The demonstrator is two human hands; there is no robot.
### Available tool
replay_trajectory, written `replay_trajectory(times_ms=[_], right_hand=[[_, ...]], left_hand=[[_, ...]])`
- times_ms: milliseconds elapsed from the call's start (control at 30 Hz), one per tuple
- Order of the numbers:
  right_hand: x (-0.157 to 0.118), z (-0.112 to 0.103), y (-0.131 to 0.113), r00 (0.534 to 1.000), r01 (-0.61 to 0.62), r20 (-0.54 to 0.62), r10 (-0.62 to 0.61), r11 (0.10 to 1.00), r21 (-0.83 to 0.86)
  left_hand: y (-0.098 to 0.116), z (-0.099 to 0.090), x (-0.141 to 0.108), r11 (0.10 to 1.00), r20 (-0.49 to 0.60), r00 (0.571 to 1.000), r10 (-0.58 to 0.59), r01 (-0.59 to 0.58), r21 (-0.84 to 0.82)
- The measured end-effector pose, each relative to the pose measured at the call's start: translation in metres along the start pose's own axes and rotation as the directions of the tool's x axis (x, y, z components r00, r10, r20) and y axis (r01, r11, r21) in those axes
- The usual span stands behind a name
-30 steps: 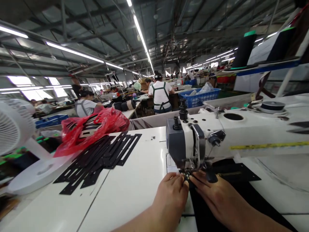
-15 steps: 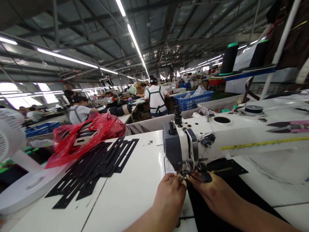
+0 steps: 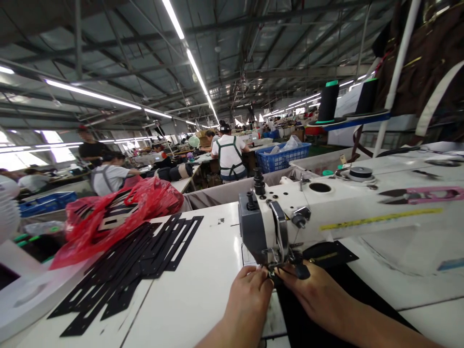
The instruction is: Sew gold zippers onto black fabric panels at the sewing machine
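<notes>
White surface point(image 3: 188, 299), takes up most of the lower view. White and gray sewing machine point(image 3: 253, 232) on it, arm running off right. Black fabric point(image 3: 300, 314) lies from the needle area toward the near edge, partly under right hand point(image 3: 315, 290). Red plastic bag point(image 3: 85, 232) on the left, dark slotted strips point(image 3: 137, 263) in a loose overlapping pile just beside it. Right hand: fingers narrow, close together, tips on the fabric by the needle; grip hidden, can't tell. Left hand point(image 3: 248, 297): fingers bunched narrow, tips at the fabric's edge near right fingertips; can't tell if anything is pinched. Yellow measuring tape point(image 3: 380, 218) along the machine arm's side, pink-handled snips point(image 3: 427, 194) above it, small spool point(image 3: 360, 173) on top.
</notes>
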State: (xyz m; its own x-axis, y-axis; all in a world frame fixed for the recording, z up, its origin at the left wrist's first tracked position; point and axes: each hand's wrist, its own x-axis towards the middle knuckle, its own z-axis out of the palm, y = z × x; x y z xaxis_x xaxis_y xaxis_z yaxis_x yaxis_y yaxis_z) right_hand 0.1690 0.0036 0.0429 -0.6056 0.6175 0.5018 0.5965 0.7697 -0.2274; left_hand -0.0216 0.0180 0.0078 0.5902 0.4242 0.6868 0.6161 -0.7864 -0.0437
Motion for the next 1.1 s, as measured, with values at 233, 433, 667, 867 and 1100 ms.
replay_trajectory(times_ms=[233,433,667,867,1100], right_hand=[[0.000,0.003,0.002,0.999,0.016,-0.048,-0.016,1.000,-0.009],[-0.004,0.005,0.006,0.999,-0.017,-0.032,0.018,0.999,0.031],[-0.004,0.005,0.007,0.999,-0.029,-0.011,0.030,0.996,0.085],[-0.004,0.005,0.008,1.000,-0.025,-0.012,0.026,0.997,0.073],[-0.003,0.003,0.006,0.999,0.024,-0.023,-0.024,0.999,0.029]], left_hand=[[-0.002,0.005,0.000,0.999,0.033,0.999,-0.010,0.009,0.040],[-0.002,0.003,-0.001,0.999,0.028,0.999,-0.043,0.043,0.012],[0.002,-0.003,0.001,0.998,0.064,0.996,-0.058,0.058,-0.005],[0.002,-0.006,0.002,0.998,0.089,0.994,-0.061,0.062,-0.006],[0.002,-0.007,0.003,0.997,0.104,0.992,-0.071,0.072,-0.007]])
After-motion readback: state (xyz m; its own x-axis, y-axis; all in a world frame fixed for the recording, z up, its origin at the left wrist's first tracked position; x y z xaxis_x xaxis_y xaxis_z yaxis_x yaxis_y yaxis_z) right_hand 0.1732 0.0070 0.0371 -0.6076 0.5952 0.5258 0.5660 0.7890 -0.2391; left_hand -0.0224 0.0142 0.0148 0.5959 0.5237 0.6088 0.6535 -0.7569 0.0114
